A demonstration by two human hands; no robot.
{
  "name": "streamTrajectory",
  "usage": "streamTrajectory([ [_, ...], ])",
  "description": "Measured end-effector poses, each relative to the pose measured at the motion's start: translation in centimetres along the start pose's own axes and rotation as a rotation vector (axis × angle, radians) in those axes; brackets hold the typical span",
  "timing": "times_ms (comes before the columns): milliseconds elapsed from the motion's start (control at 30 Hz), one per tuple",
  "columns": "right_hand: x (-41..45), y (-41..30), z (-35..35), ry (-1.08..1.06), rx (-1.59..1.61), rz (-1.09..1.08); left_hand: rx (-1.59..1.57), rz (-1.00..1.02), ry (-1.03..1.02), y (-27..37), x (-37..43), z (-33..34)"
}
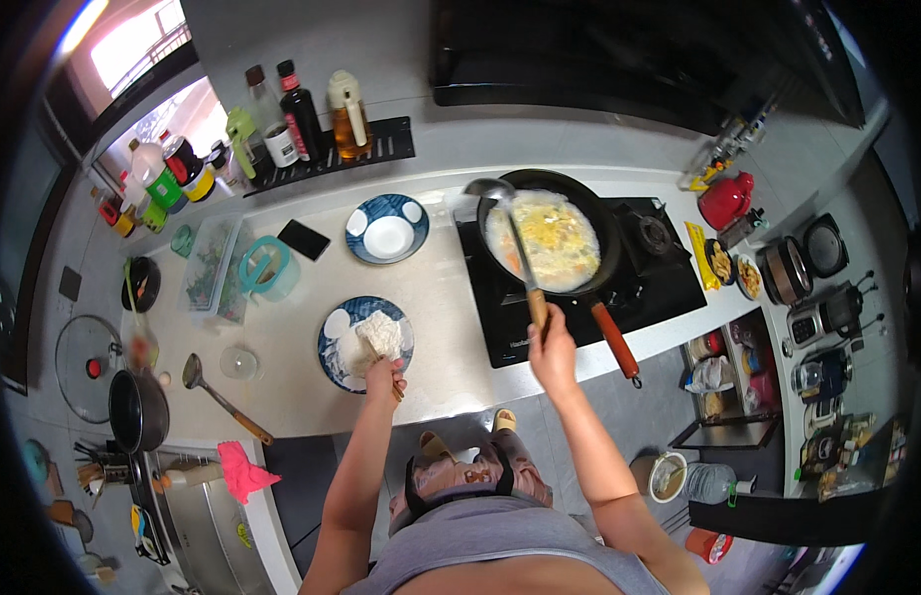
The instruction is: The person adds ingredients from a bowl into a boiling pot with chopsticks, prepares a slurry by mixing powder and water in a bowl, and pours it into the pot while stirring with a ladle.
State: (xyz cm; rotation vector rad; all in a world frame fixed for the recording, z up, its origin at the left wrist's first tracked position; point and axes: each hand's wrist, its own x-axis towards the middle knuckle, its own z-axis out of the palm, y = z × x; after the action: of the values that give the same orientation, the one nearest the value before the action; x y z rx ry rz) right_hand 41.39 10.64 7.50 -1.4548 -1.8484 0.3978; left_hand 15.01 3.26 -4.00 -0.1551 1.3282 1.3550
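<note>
My left hand (385, 377) grips wooden chopsticks (372, 346). Their tips are in white flour (381, 332) in a blue-patterned bowl (331, 360) near the counter's front edge. With my right hand (554, 352) I hold a ladle (521, 249) by its wooden handle. Its metal head is over the left rim of a black wok (608, 253). The wok stands on the left burner of a gas hob (657, 294), its red-brown handle pointing towards me. Inside it is a pale, steaming soup (553, 238) with yellow egg-like pieces and some orange bits.
Behind the flour sits another blue-patterned bowl (388, 236). To the left are a phone (304, 239), a turquoise jug (271, 269), a plastic box of greens (214, 271), a glass (239, 364) and a second ladle (226, 405). Bottles (301, 115) line the back; two small food dishes (748, 277) stand right of the hob.
</note>
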Motion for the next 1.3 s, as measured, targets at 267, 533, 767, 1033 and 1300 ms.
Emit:
streamTrajectory([
  [267,9.6,10.2,-5.3,-0.038,-0.380,0.191,-0.087,-0.020,-0.008,-1.1,0.9,3.3],
  [533,14.4,11.7,-6.0,-0.523,1.632,1.398,-0.133,0.022,0.049,-1.8,2.6,3.0],
  [767,12.8,10.8,-8.4,-0.667,1.824,1.342,-0.154,0.039,0.092,-1.8,2.9,3.5],
  [1033,12.3,9.7,-10.9,-0.537,1.119,0.953,-0.174,0.045,0.124,-1.8,1.9,4.4],
  [1300,9.0,8.9,-14.7,-0.596,0.305,0.509,-0.197,0.078,0.137,-2.0,0.6,5.3],
])
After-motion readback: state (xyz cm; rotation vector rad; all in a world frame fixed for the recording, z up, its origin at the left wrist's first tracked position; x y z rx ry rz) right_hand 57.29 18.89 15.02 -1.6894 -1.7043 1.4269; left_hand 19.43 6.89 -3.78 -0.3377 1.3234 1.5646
